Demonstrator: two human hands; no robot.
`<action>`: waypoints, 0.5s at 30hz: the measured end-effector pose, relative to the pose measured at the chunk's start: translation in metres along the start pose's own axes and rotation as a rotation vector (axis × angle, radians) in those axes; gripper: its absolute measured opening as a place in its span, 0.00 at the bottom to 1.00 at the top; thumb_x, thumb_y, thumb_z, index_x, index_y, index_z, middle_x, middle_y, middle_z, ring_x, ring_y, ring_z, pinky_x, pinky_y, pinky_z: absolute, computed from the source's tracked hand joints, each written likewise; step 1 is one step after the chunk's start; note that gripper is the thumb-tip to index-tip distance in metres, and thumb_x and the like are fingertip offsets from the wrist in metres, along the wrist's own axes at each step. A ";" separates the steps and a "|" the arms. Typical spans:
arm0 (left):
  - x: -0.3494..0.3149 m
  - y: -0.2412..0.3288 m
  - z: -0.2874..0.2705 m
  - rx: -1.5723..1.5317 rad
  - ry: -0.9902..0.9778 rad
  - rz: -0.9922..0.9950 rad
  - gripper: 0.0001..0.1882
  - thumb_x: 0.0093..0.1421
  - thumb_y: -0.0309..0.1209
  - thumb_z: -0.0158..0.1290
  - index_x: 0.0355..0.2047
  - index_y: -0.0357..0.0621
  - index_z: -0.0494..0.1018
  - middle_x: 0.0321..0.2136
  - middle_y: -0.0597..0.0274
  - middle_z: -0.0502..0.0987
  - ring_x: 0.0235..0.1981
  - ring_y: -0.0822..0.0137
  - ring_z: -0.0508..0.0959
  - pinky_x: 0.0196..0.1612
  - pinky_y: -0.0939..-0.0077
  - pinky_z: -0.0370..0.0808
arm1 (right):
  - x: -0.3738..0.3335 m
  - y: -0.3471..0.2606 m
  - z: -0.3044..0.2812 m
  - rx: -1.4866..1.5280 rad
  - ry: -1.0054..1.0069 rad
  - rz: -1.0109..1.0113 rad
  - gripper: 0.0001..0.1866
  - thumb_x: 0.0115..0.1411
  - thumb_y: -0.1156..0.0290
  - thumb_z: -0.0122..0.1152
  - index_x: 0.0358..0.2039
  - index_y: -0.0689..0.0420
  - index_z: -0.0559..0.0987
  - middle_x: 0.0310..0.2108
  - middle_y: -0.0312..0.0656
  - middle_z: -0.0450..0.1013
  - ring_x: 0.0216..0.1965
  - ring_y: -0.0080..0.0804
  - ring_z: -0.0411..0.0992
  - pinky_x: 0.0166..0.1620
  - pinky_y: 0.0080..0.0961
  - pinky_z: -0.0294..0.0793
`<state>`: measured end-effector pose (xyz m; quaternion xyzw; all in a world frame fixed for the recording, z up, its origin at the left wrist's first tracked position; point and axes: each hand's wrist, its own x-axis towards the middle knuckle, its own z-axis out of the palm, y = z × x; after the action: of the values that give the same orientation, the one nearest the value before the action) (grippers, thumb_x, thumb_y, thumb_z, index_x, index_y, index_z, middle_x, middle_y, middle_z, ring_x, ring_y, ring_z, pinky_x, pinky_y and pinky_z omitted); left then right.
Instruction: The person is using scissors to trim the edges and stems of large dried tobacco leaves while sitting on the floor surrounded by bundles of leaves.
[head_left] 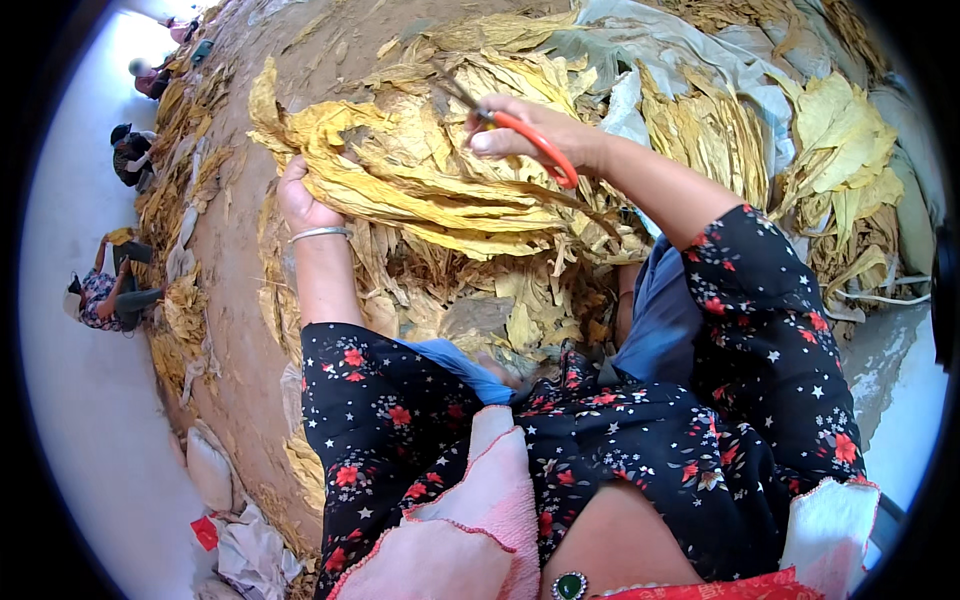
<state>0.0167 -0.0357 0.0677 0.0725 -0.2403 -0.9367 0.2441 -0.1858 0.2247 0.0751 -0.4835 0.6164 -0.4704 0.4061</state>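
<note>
Floor: brown and dusty-looking, bare in a long strip left of the middle, with leaf scraps strewn thinly toward its far end
Leaf heap: dry leaves, yellow to brown, loosely piled in the middle
Leaf row: crumpled brownish-yellow leaves along the floor's left side
Pale sack: plump, at the lower left
White sheeting: crumpled, near the sack, a small red scrap beside it
Leaf stacks: at the upper right, where they meet the floor hidden
</note>
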 end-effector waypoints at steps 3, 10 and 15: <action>0.003 0.004 -0.005 -0.108 -0.131 -0.068 0.17 0.56 0.25 0.40 0.44 0.29 0.67 0.42 0.42 0.72 0.42 0.49 0.73 0.48 0.51 0.71 | 0.010 0.011 0.018 -0.012 -0.133 -0.083 0.34 0.52 0.36 0.55 0.41 0.57 0.70 0.32 0.38 0.66 0.36 0.26 0.64 0.42 0.25 0.67; 0.021 -0.003 0.017 0.129 0.619 0.307 0.19 0.57 0.27 0.38 0.45 0.26 0.67 0.47 0.39 0.71 0.48 0.47 0.72 0.56 0.51 0.66 | -0.002 0.014 0.060 0.665 -0.348 0.238 0.19 0.55 0.57 0.63 0.41 0.57 0.75 0.38 0.37 0.72 0.42 0.23 0.68 0.46 0.22 0.67; 0.017 -0.002 0.011 0.147 0.701 0.310 0.20 0.53 0.26 0.43 0.44 0.26 0.66 0.45 0.40 0.72 0.46 0.45 0.73 0.55 0.51 0.67 | -0.002 0.007 0.061 0.785 -0.587 0.257 0.13 0.54 0.71 0.62 0.39 0.62 0.73 0.25 0.45 0.74 0.25 0.34 0.75 0.30 0.28 0.77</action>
<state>-0.0017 -0.0378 0.0759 0.3682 -0.2168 -0.7874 0.4444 -0.1284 0.2163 0.0547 -0.3265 0.3074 -0.4573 0.7680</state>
